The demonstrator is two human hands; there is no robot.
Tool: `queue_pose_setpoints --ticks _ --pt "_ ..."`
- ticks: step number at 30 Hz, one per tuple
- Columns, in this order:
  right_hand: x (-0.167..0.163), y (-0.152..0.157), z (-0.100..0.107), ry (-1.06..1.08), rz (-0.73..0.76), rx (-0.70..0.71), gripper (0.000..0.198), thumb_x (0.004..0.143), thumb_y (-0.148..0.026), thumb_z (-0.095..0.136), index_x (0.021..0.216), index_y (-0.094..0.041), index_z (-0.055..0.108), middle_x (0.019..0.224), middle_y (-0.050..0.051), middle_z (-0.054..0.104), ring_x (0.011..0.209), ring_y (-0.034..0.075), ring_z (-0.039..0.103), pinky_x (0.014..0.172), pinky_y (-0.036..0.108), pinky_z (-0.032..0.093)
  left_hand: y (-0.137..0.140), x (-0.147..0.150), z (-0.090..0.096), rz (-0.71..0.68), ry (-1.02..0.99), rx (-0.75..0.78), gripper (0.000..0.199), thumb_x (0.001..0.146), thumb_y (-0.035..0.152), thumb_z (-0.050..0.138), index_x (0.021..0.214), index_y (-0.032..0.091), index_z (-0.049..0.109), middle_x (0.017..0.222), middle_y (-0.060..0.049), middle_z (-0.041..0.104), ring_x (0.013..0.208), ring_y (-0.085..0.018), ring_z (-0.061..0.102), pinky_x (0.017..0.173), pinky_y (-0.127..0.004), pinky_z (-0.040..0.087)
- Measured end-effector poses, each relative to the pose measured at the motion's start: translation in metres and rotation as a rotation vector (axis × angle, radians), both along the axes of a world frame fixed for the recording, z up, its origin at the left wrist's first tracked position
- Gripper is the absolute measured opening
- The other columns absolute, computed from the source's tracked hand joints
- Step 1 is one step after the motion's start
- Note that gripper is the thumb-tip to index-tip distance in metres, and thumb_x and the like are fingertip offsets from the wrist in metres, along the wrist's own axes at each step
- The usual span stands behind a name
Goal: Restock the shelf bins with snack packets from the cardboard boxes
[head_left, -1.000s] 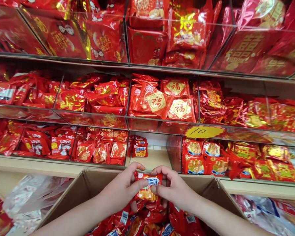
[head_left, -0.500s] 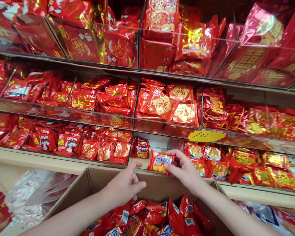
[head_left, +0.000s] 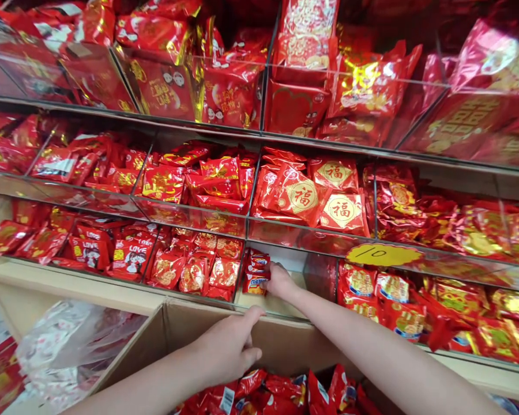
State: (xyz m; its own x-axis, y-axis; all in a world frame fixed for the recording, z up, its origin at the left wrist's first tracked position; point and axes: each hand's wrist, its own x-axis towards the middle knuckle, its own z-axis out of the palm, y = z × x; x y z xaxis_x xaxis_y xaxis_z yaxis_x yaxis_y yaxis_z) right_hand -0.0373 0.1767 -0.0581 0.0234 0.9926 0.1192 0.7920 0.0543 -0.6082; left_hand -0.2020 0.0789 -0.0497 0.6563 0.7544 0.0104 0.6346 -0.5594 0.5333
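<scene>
My right hand (head_left: 282, 281) reaches into a bottom-shelf compartment. Its fingertips, partly hidden, close on the right side of a small red snack packet (head_left: 256, 285) with blue and white lettering. Similar red packets (head_left: 258, 260) stand stacked right behind it, against the compartment's left divider. Over the near part of a cardboard box (head_left: 285, 337) hangs my left hand (head_left: 231, 346), with index finger and thumb apart and nothing visible in it. Many loose red packets (head_left: 259, 397) lie inside the box below.
Shelf tiers above hold red and gold packets (head_left: 303, 196) behind clear plastic fronts. A yellow tag (head_left: 383, 254) marked 10 hangs on the right of the lip above. More packets (head_left: 130, 253) fill neighbouring compartments. A clear plastic bag (head_left: 82, 346) sits left of the box.
My right hand has carried the packet from the shelf's front edge back and left to the stack. My left hand stays over the box. The view has shifted slightly.
</scene>
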Motion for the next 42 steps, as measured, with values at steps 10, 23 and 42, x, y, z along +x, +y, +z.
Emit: queue_pose_setpoints --ticks 10,23,42 --pt "-0.009 0.005 -0.007 -0.035 -0.049 -0.053 0.064 0.053 -0.025 0.068 0.109 -0.013 0.038 0.104 0.012 0.044 0.096 0.022 0.050 0.081 0.028 0.039 0.004 0.000 0.006 -0.033 0.022 -0.069 0.039 0.072 0.028 0.044 0.109 0.021 0.035 0.074 0.000 0.063 0.067 -0.016 0.056 0.058 -0.023 0.038" --pt "-0.002 0.002 -0.014 0.167 0.057 -0.078 0.091 0.047 -0.022 0.072 0.123 -0.014 0.021 0.088 0.004 0.058 0.077 0.016 0.056 0.069 0.028 0.044 0.006 0.000 -0.002 -0.029 0.017 -0.058 0.038 0.072 0.027 0.046 0.107 0.021 0.037 0.073 0.001 0.062 0.066 -0.015 0.055 0.057 -0.023 0.039" --pt "0.010 -0.161 -0.067 -0.470 0.813 -0.007 0.025 0.080 -0.037 0.046 0.097 -0.021 0.054 0.081 0.002 0.060 0.066 0.011 0.055 0.056 0.018 0.041 -0.015 -0.008 -0.009 -0.173 0.563 -0.055 0.059 0.045 0.028 0.069 0.102 0.015 0.059 0.104 -0.018 0.054 0.097 -0.040 0.048 0.075 -0.051 0.040"
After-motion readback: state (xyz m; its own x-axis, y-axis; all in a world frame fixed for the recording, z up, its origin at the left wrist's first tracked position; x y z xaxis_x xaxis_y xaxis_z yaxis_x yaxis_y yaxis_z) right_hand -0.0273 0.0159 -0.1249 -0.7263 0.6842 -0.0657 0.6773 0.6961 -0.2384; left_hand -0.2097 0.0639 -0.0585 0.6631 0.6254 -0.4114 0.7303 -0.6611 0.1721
